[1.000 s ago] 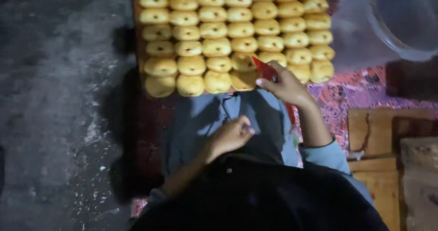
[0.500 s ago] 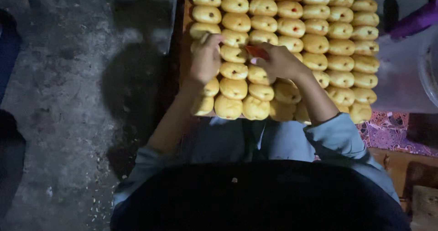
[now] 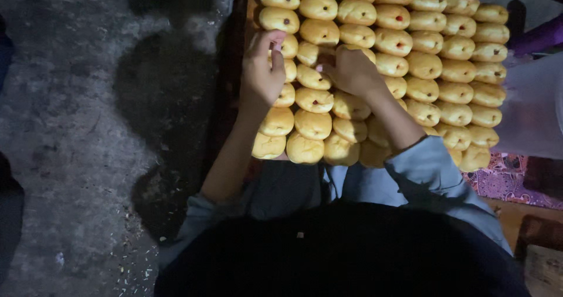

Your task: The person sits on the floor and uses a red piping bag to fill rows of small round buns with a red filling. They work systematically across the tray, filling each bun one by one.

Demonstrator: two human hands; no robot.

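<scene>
Rows of round yellow buns (image 3: 431, 65), several with a dark or red dot on top, lie packed together on a dark tray (image 3: 237, 51) in front of me. My left hand (image 3: 262, 68) is at the tray's left side, its fingers and thumb curled around a bun (image 3: 288, 46) in the left columns. My right hand (image 3: 352, 71) lies over the middle buns, back upward and fingers curled down onto a bun (image 3: 311, 53). What lies under its fingers is hidden. Both forearms reach out over the nearest rows.
Rough grey concrete floor (image 3: 88, 127) with shadows lies to the left. A translucent plastic container (image 3: 533, 109) stands at the right edge, over a purple patterned cloth (image 3: 504, 182). Wooden boards (image 3: 542, 262) show at the lower right. My dark clothing fills the bottom.
My left hand rose from my lap onto the tray's left buns. My right hand, which held a red tool, moved up the tray; the tool is no longer visible. The view shifted toward the tray.
</scene>
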